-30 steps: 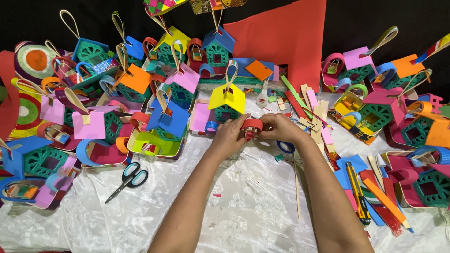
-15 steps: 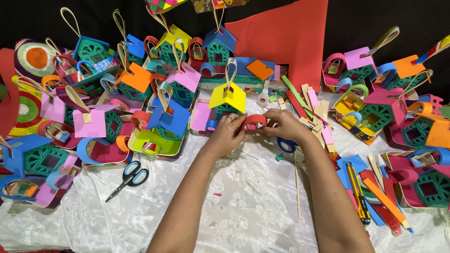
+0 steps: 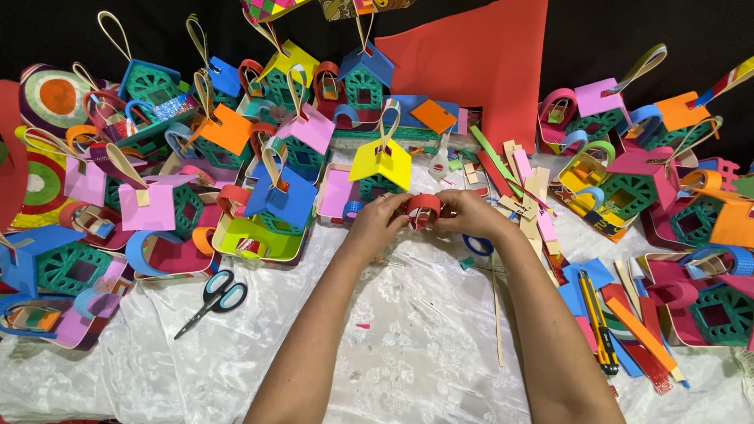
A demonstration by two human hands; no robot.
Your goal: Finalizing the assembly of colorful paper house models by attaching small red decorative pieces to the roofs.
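Head cam is looking straight down at a white cloth [image 3: 393,345] that's pretty much buried in paper craft stuff. Both hands meet in the middle: the left hand [image 3: 378,224] and right hand [image 3: 470,216] are pinching a small red paper loop [image 3: 424,209] between them, fingers curled in tight on either side of it. The loop sits just above the cloth, right in front of a yellow-roofed little house [image 3: 382,161] with a paper hanger loop on top. I think the red strip is curled into a ring, but it's small and half covered by fingertips, so can't swear to the exact shape.

Around it: a glue bottle [image 3: 439,163] just behind the right hand, and a big red foam sheet [image 3: 487,71] propped up against the black backdrop. Scissors with blue handles [image 3: 214,298] lie on the cloth well off to the left, near a lime green tray-like piece [image 3: 255,239]. On the right, a yellow utility knife [image 3: 597,322] lies beside an orange strip [image 3: 640,334], with a thin wooden stick [image 3: 496,314] just next to the right forearm. Loads of finished houses in pink, blue, orange and teal are piled along both sides and the back.
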